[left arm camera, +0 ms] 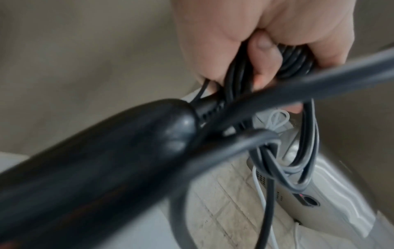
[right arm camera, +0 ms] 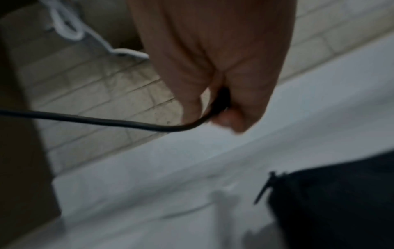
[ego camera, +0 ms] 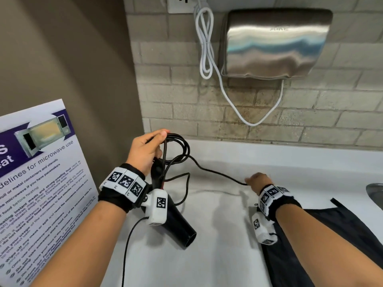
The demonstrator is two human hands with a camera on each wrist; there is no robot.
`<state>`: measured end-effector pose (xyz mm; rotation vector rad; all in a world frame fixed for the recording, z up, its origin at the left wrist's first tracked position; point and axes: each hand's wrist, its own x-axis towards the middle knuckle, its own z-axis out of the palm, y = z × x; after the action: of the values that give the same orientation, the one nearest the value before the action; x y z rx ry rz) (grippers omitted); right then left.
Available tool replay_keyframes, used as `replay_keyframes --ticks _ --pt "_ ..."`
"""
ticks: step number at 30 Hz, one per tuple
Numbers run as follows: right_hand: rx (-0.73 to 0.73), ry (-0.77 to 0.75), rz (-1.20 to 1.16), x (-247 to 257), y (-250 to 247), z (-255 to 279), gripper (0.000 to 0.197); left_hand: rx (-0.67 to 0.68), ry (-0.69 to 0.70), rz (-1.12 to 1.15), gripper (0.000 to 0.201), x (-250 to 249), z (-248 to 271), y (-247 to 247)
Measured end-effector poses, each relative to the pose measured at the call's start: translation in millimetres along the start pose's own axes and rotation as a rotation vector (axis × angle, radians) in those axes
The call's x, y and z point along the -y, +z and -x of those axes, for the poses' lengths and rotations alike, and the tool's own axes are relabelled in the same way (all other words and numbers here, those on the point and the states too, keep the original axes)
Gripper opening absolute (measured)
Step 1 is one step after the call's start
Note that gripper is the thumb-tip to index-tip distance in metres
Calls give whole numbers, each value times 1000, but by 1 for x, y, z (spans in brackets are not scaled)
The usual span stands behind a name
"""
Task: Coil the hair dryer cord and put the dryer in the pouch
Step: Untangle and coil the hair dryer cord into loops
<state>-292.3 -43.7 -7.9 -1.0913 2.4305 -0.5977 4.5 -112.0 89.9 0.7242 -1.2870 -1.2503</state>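
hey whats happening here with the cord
A person is winding up a black hair dryer's cord at a white counter. The left hand holds several finished loops together with the hair dryer, which hangs from them. The right hand pinches the loose stretch of cord. A dark pouch lies on the counter under the right forearm.

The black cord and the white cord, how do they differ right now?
The black cord is thin and partly looped in the left hand, its free run pinched by the right hand; the white cord is thicker and hangs untouched on the wall. The black one leads to the hair dryer; the white one runs under the hand dryer. Both are partly gathered into loops.
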Motion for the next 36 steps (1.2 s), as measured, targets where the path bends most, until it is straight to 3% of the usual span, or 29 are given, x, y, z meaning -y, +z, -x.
replay_keyframes --ticks 3,6,9,11,14,17,19,22,24,26,29,31,36 --pt "148 -108 -93 12 7 11 43 2 8 -21 15 -1 3 1" --pt "228 -238 -28 43 4 23 41 9 12 -22 11 -1 4 7" --pt "163 -600 -167 79 0 39 36 32 -1 -1 8 1 4 13" --pt "259 -784 -305 102 -1 50 47 47 -7 35 10 2 4 16" --pt "483 -829 -373 120 3 63 41 57 -8 58 16 1 3 18" --pt "452 -873 -388 122 11 61 27 74 -17 4 5 -1 3 18" --pt "273 -814 -500 122 12 55 24 69 -20 -20 8 -2 2 16" --pt "-49 -488 -828 109 6 31 10 21 -28 3 10 -3 2 10" --pt "-160 -270 -868 93 5 9 16 21 -25 -8 9 -4 3 9" --pt "-172 -155 -774 81 7 -7 24 45 -11 -34 10 -4 5 11" --pt "-36 -37 -379 67 14 -12 25 49 -30 -52 12 -3 3 11" --pt "-35 18 -232 60 17 -12 33 46 -38 -61 13 -2 1 10" --pt "152 -47 61 57 25 12 35 14 -72 -26 15 -3 1 13"
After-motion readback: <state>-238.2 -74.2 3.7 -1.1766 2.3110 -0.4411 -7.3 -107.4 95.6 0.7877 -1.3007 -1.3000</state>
